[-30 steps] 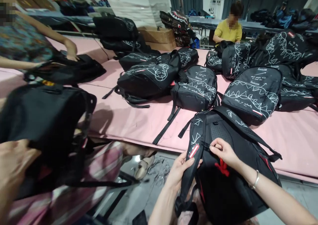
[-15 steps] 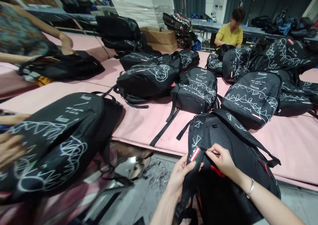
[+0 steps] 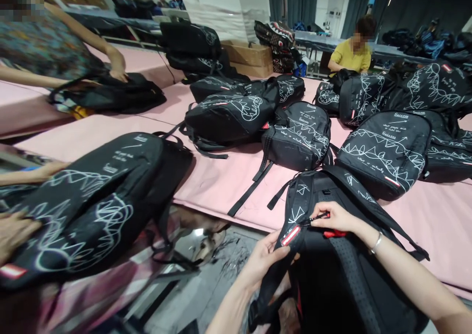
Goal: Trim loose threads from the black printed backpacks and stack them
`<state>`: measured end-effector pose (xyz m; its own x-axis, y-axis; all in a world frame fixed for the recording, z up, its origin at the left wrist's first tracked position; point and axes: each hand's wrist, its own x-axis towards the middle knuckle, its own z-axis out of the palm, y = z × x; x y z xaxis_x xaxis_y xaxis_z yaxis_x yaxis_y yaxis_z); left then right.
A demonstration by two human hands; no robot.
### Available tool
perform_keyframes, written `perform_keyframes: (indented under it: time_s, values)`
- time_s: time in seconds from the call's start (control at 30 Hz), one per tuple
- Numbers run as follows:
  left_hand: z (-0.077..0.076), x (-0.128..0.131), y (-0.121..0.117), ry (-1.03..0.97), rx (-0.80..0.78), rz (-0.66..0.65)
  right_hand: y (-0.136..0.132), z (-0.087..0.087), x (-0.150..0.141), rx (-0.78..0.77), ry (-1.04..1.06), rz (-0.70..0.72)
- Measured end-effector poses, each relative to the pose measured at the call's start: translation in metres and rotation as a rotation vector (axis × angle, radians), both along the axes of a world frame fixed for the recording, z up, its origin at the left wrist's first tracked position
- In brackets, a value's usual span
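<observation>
A black backpack (image 3: pixel 368 275) leans against the table edge, its back panel and straps facing me. My left hand (image 3: pixel 263 255) is closed around one shoulder strap (image 3: pixel 303 196), thumb on top just below a red-and-white label (image 3: pixel 291 236). Pinched in my right hand (image 3: pixel 332 217) is a slim black tool (image 3: pixel 313 221). Its thin tip points left at the strap, just above the label; whether it touches cannot be made out. Something red (image 3: pixel 335 234) hangs below my right fingers. White line drawings mark both straps.
Several printed black backpacks (image 3: pixel 385 152) lie on the pink table (image 3: pixel 214 189). At left, a co-worker's hand (image 3: pixel 16 233) rests on another backpack (image 3: pixel 92 191). Another person's hand (image 3: pixel 117 66) works on a black bag (image 3: pixel 125 93). A cardboard box (image 3: pixel 250 59) stands farther back.
The neighbour's backpack at left turned from its plain side to its printed front. My right hand moved from the strap's edge, then slightly up; the tool's tip stays near the label. My left hand keeps its hold.
</observation>
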<state>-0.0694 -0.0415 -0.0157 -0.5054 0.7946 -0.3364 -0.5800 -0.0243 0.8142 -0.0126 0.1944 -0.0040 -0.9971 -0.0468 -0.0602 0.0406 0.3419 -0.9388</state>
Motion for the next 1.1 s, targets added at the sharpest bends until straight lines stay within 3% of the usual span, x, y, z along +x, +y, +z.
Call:
perform_keyframes:
  time_s: [0.33, 0.53, 0.67, 0.87, 1.1]
  values:
    - [0.019, -0.018, -0.003, -0.006, -0.05, -0.065, 0.013, 0.008, -0.048, -0.046, -0.033, 0.301]
    - [0.021, -0.027, -0.004, -0.024, -0.053, -0.104, 0.019, 0.016, -0.057, -0.037, -0.027, 0.312]
    - [0.025, -0.029, -0.004, 0.079, -0.044, -0.101, 0.021, 0.021, -0.059, -0.027, -0.039, 0.335]
    - [0.03, -0.028, -0.001, 0.111, -0.051, -0.132, 0.01, 0.03, -0.062, -0.023, -0.014, 0.384]
    - [0.036, -0.028, 0.002, 0.119, -0.039, -0.116, -0.007, 0.048, -0.063, 0.106, 0.016, 0.432]
